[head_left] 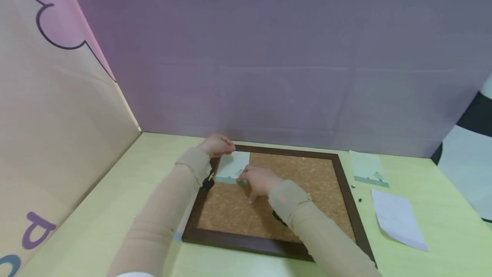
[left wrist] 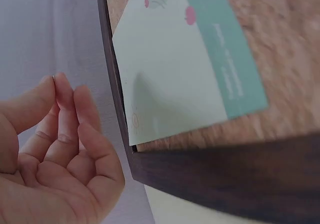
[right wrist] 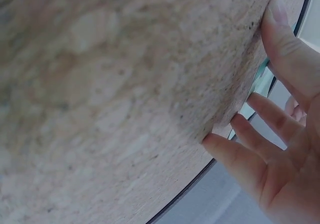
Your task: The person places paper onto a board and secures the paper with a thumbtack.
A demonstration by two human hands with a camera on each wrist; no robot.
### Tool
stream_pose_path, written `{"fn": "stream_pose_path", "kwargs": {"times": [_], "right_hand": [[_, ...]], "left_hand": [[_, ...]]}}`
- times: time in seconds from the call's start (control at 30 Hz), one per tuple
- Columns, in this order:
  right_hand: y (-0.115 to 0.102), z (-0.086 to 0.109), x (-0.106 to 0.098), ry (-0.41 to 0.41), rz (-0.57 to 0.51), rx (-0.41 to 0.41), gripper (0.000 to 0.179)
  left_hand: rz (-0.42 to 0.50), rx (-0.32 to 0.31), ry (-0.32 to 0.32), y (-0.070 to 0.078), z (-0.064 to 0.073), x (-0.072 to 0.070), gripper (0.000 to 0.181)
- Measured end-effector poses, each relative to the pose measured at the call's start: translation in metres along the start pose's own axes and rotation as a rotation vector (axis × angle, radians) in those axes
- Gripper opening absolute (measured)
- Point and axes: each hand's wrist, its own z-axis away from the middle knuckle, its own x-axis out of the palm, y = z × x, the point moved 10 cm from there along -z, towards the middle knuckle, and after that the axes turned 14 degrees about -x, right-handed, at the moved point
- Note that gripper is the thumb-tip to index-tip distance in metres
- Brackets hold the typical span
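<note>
A sheet of note paper point(head_left: 233, 166) with a teal strip and pink prints lies in the far left corner of a framed cork board point(head_left: 307, 191). Beside that corner, my left hand point(head_left: 217, 145) brings thumb and fingertip together on a tiny tack, of which only a thin edge shows in the left wrist view. My right hand point(head_left: 261, 180) rests on the board with its fingers spread, the fingertips point(right wrist: 240, 121) touching the sheet's right edge and the cork. The left hand is just off the paper, outside the frame.
Right of the board lie a second printed note sheet point(head_left: 369, 168), a blank white sheet point(head_left: 399, 217) and two tiny objects, one pale point(head_left: 353, 186) and one dark point(head_left: 360, 200). A grey-purple curtain point(head_left: 269, 76) hangs behind the table, and a printed panel point(head_left: 57, 140) stands left.
</note>
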Motion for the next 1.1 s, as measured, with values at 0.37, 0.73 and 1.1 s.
{"fn": "stream_pose_path", "kwargs": {"times": [0.37, 0.73, 1.1], "right_hand": [[0.003, 0.0, -0.001, 0.015, 0.014, 0.019, 0.064], [-0.005, 0.0, 0.0, 0.006, 0.017, -0.001, 0.064], [-0.008, 0.001, 0.0, 0.014, 0.007, -0.004, 0.062]], "left_hand": [[0.099, -0.017, 0.014, -0.007, -0.055, 0.0, 0.02], [0.031, -0.057, 0.079, -0.013, -0.047, 0.003, 0.011], [-0.145, -0.087, 0.092, -0.016, -0.045, 0.007, 0.035]]}}
